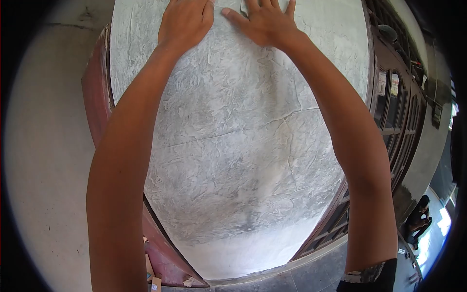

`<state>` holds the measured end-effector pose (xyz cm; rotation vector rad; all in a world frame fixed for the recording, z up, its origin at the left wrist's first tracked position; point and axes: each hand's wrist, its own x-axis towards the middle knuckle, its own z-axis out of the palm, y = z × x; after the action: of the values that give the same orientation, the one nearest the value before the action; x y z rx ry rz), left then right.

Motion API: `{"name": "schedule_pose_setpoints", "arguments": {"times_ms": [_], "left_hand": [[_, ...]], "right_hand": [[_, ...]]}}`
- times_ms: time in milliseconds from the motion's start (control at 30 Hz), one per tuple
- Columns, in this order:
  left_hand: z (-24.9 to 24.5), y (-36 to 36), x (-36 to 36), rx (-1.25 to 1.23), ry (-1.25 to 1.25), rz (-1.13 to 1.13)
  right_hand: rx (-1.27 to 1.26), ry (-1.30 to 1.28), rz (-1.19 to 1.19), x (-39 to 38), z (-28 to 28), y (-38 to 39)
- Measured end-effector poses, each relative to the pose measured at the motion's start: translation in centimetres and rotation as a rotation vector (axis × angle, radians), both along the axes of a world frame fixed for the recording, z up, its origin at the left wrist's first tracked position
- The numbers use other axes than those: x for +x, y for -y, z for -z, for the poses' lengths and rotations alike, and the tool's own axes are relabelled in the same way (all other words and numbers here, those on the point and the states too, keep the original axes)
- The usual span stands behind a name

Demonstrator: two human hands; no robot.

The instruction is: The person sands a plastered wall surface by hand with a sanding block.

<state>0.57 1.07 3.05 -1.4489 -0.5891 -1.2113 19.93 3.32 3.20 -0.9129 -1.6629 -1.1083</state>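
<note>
A grey-white, marble-patterned wall covering [233, 121] fills the middle of the head view, with creases and raised wrinkles across it. At the top edge, my right hand [270, 22] lies on this surface with its fingers spread and its thumb out to the side. Left of it, my left hand [186, 22] is also against the covering. The top of the frame cuts off the fingers of that hand, so their pose is hidden. Both arms reach upward.
A reddish-brown wooden frame [97, 82] borders the covering on the left, beside a plain wall [46, 146]. On the right stands a brown door with glass panes [391, 100]. Grey floor tiles [292, 282] show below. A person [418, 221] sits at far right.
</note>
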Motion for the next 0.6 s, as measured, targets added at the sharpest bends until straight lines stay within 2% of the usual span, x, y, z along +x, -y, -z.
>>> {"name": "schedule_pose_setpoints", "arguments": {"times_ms": [100,133,167,233,267,333,367,467,533,600], "left_hand": [[0.1,0.0,-0.4,0.048,-0.016,-0.006],[0.2,0.2,-0.2,0.031,-0.002,0.005],[0.2,0.4,-0.1,0.017,0.007,0.020],[0.2,0.3,-0.1,0.021,0.003,0.023],[0.1,0.2,-0.1,0.027,0.000,0.024],[0.0,0.3,-0.1,0.031,0.009,0.028],[0.2,0.3,-0.1,0.022,0.014,0.029],[0.0,0.1,-0.5,-0.011,0.007,0.094],[0.1,0.1,-0.5,-0.017,0.019,0.108],[0.3,0.2,-0.2,-0.019,0.032,0.125]], "right_hand": [[-0.058,-0.057,0.025,-1.2,-1.5,0.7],[-0.061,-0.055,0.022,-1.3,0.6,1.5],[-0.072,0.056,0.052,-1.1,4.3,3.1],[-0.088,0.199,0.115,-1.0,7.4,2.6],[-0.081,0.205,0.120,-0.5,6.3,1.6],[-0.111,0.061,0.086,0.2,2.0,1.4],[-0.221,-0.041,0.098,0.2,-0.3,2.6],[-0.216,-0.057,0.121,-0.7,-0.5,3.3],[-0.145,0.079,0.117,-0.7,3.8,2.9],[0.085,0.135,0.300,-1.5,8.8,0.1]]}}
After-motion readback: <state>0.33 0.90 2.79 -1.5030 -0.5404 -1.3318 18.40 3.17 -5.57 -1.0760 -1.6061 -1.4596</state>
